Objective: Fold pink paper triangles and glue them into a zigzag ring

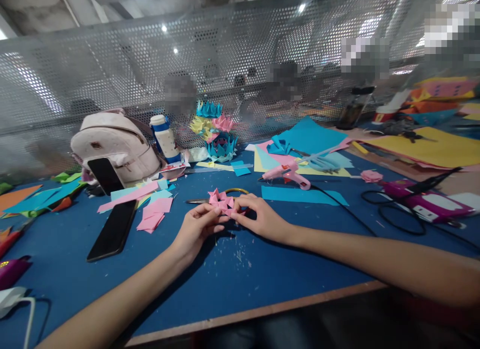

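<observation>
Between my two hands is a pink folded paper flower point(222, 201) with pointed petals, held just above the blue table point(285, 274). My left hand point(198, 224) pinches its left lower side between thumb and fingers. On the right side, my right hand point(262, 216) grips the flower's edge with thumb and forefinger. Scissors point(197, 202) lie behind the flower, their blade pointing left and a yellowish handle loop showing past my right fingers. Cut pink paper pieces point(154, 214) rest left of my hands. Tiny paper scraps are scattered below them.
Two phones stand left, one flat point(112, 231), one leaning on a white backpack point(112, 139). Behind are a bottle point(165, 139) and stacked paper flowers point(215, 131). A pink glue gun point(287, 174) with a black cord lies right, near blue paper point(307, 134) and a purple device point(431, 201).
</observation>
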Available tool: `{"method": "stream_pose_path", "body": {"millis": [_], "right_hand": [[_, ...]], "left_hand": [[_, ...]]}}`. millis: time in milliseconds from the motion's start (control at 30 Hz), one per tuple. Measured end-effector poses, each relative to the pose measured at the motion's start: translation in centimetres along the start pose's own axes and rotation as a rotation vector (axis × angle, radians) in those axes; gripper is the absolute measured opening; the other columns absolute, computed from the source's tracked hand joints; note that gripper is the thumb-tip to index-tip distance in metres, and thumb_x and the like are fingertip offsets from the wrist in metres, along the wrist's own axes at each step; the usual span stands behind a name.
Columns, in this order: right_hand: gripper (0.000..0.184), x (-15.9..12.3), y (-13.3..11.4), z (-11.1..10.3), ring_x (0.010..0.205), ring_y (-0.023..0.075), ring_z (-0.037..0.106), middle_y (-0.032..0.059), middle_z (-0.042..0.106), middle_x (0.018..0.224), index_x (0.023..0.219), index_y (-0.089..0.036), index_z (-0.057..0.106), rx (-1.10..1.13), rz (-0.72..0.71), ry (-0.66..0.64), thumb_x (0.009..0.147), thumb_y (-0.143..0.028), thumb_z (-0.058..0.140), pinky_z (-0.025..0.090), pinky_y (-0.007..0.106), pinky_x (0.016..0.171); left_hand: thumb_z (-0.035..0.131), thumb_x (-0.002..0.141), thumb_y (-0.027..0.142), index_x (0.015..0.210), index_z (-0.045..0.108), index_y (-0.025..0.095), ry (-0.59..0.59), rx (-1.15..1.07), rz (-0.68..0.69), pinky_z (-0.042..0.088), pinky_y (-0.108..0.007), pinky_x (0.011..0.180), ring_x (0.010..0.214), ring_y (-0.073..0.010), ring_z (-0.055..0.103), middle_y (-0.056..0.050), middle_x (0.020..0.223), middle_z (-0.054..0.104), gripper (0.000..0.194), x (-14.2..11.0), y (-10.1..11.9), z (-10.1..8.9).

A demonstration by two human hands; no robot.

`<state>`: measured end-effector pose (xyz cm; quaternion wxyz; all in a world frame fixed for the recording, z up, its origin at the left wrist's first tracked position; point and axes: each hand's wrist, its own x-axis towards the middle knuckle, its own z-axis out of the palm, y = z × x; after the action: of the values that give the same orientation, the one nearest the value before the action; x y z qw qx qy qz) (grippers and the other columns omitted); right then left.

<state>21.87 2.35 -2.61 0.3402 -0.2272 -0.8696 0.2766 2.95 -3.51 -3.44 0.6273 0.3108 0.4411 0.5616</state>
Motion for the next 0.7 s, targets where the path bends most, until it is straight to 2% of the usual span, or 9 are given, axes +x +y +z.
{"method": "stream_pose_path", "body": {"millis": [233, 367, 600, 700], "right_hand": [[0.025, -0.08, 0.17, -0.04, 0.072, 0.0151, 0.054, -0.0011, 0.065, 0.072, 0.073, -0.019, 0.053, -0.014, -0.027, -0.013, 0.096, -0.03, 0.055, 0.038, 0.03, 0.078], [0.02, -0.01, 0.22, -0.18, 0.074, 0.0156, 0.057, -0.0008, 0.067, 0.075, 0.078, -0.019, 0.059, -0.033, -0.011, -0.009, 0.095, -0.028, 0.057, 0.039, 0.032, 0.082], [0.017, -0.01, 0.07, -0.34, 0.081, 0.0173, 0.059, 0.0025, 0.073, 0.092, 0.087, -0.02, 0.066, -0.031, 0.034, 0.025, 0.095, -0.032, 0.058, 0.043, 0.03, 0.077], [0.015, 0.09, 0.06, -0.46, 0.079, 0.0165, 0.058, 0.0012, 0.072, 0.086, 0.083, -0.019, 0.065, -0.051, 0.032, 0.021, 0.094, -0.027, 0.058, 0.041, 0.029, 0.077]], "left_hand": [[0.096, 0.056, 0.038, 0.074, 0.068, 0.012, -0.021, 0.047, 0.031, 0.056, -0.018, 0.058, 0.062, -0.0109, 0.068, -0.003, 0.069, 0.073, 0.042, -0.01, 0.19, 0.27], [0.095, 0.057, 0.038, 0.074, 0.069, 0.012, -0.024, 0.084, 0.088, 0.056, -0.02, 0.061, 0.066, -0.0126, 0.068, -0.003, 0.069, 0.071, 0.04, 0.0, 0.36, 0.35], [0.093, 0.06, 0.039, 0.08, 0.07, 0.012, -0.049, 0.146, 0.107, 0.056, -0.022, 0.065, 0.067, -0.013, 0.067, -0.004, 0.073, 0.071, 0.04, 0.07, -0.11, 0.22], [0.088, 0.067, 0.046, 0.085, 0.072, 0.013, -0.093, 0.321, 0.162, 0.055, -0.024, 0.065, 0.068, -0.0149, 0.068, -0.006, 0.078, 0.072, 0.041, 0.38, -0.1, -0.05]]}}
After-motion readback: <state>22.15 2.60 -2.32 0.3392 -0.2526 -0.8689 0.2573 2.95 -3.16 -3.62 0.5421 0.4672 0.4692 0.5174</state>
